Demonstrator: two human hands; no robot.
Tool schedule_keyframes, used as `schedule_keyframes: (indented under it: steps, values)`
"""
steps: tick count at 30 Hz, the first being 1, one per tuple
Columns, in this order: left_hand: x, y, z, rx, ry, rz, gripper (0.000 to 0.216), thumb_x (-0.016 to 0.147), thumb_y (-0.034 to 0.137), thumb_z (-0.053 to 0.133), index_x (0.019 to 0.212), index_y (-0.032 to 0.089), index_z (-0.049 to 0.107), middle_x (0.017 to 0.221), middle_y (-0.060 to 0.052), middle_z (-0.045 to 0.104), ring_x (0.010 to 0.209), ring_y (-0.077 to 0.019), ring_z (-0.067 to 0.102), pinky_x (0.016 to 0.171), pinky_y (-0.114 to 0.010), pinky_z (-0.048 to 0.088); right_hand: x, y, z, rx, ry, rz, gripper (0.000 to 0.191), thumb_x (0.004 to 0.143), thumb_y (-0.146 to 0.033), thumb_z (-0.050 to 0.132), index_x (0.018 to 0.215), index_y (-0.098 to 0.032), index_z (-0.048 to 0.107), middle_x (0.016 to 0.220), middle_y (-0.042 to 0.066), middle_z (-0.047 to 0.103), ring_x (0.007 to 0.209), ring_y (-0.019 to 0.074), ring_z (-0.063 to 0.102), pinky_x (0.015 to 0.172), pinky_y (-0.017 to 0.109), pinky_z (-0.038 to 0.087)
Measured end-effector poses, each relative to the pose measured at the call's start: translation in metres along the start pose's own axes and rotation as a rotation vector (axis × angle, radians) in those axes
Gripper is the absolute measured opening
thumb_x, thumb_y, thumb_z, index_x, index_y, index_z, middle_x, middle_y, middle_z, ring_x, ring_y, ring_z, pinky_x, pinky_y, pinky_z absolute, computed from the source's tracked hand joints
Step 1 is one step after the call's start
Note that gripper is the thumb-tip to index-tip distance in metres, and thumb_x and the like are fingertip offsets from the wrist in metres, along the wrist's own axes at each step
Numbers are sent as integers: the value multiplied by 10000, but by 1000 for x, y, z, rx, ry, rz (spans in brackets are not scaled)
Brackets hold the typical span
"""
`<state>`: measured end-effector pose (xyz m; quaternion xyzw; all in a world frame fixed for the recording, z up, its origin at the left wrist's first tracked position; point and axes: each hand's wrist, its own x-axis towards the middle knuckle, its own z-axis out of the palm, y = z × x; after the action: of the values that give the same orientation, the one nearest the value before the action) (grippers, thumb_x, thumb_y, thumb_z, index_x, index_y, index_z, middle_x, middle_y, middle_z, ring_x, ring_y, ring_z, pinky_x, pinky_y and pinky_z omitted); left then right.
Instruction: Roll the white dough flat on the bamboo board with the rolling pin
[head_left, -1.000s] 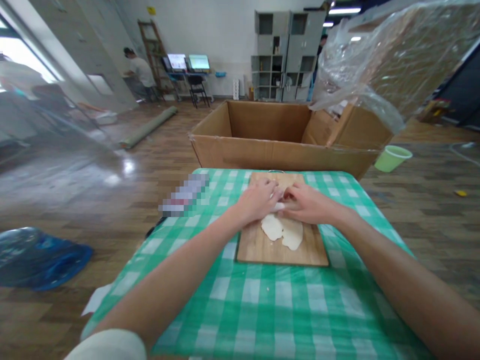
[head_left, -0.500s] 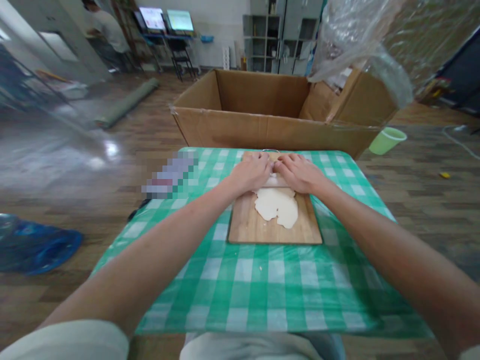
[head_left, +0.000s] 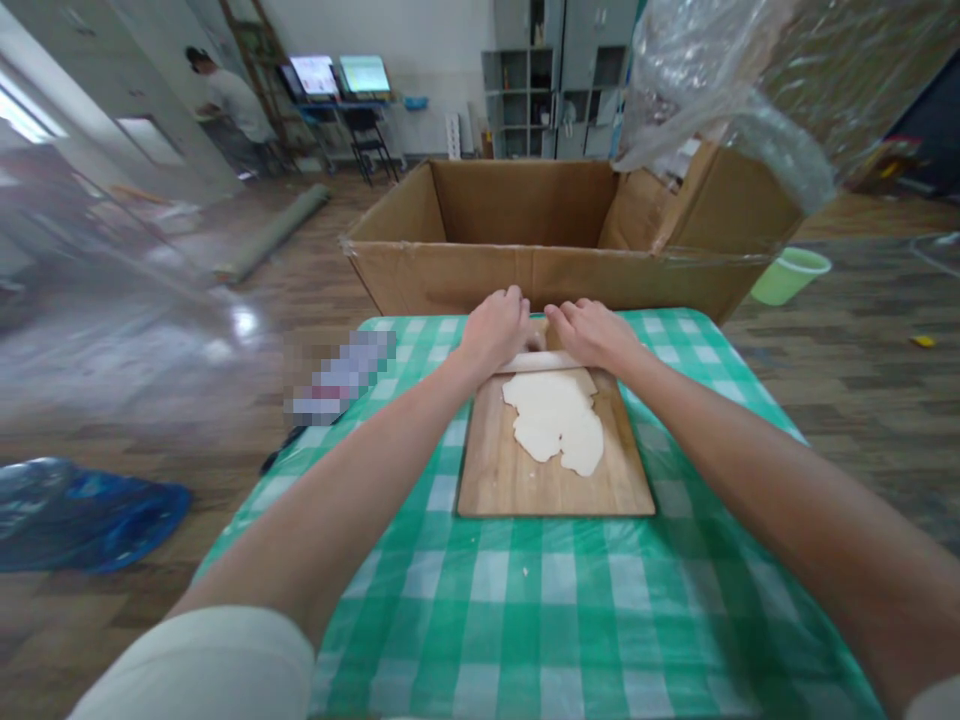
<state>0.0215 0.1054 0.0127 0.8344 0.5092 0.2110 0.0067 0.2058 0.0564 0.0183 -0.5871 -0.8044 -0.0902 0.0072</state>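
The left hand [head_left: 496,330] and right hand [head_left: 597,335], fingers partly curled, lie over the rolling pin [head_left: 544,362], whether gripping I cannot tell; the pin sits at the far edge of flat dough [head_left: 551,412] on the wooden board [head_left: 495,485].

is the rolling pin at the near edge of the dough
No, the rolling pin lies across the board at the far edge of the dough.

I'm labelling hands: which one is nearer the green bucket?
The right hand, at the right end of the rolling pin; the left hand, at its other end, is farther away.
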Motion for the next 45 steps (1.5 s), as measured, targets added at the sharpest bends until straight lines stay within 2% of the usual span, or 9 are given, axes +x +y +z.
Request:
schedule_keyframes:
  steps: [4,8,16,20,25,28,33,39,45]
  values:
    - [6,-4,3,32,0,36,389,1117,274,283,1175,116,633,1173,-182,710,1132,-268,677,967,-357,498,4,2,0,6,-46,19,516,1128,-333,234,1548,-168,483,1368,211,673,1224,361,607,994,472,415]
    - [-4,-1,-1,-1,-46,88,392,1122,319,296,1204,105,614,1204,-198,688,1171,-275,656,1015,-368,478,-8,-6,-2,96,-2,103,600,1137,-467,176,1511,-165,536,1427,214,645,1336,350,559,1087,498,376]
    - [-65,19,-13,89,-122,184,392,1102,399,349,1252,153,615,1288,-176,659,1249,-304,615,1003,-402,483,-67,-39,-1,164,95,237,804,1091,-642,108,1410,-117,627,1481,238,608,1468,368,475,1164,533,357]
    - [-101,29,-22,131,-113,205,487,1110,427,276,1233,135,646,1262,-187,685,1227,-318,634,1025,-424,480,-107,-57,-3,193,95,219,819,1093,-603,120,1511,-28,527,1601,270,492,1534,357,411,1229,497,324]
    - [-122,29,-22,67,-55,258,512,1107,397,300,1408,96,583,1485,-204,610,1459,-323,501,1230,-445,326,-140,-70,-7,156,109,154,876,1076,-638,191,1598,32,408,1682,261,370,1593,349,310,1294,469,245]
    - [-117,29,-20,28,-59,211,502,1107,400,306,1409,117,589,1482,-198,617,1440,-330,519,1202,-467,360,-134,-65,-7,175,98,139,868,1079,-639,180,1606,10,413,1693,239,358,1604,331,290,1305,454,226]
    - [-87,30,-20,59,-144,113,535,1117,486,242,1300,179,640,1321,-168,686,1173,-325,667,934,-443,515,-99,-44,-4,222,51,171,789,1103,-587,127,1620,-80,439,1698,205,369,1603,335,290,1280,491,268]
    - [-47,20,-13,166,-172,152,579,1127,494,190,1416,146,551,1355,-189,636,1256,-339,608,932,-432,513,-59,-27,0,160,113,215,774,1091,-647,148,1577,-177,525,1705,175,376,1598,406,271,1251,613,244]
    - [-14,12,-8,237,-229,212,480,1141,369,205,1374,175,578,1317,-155,622,1260,-294,596,968,-403,500,-25,-5,4,212,26,230,890,1044,-748,102,1623,-174,460,1712,185,359,1594,444,259,1236,642,269]
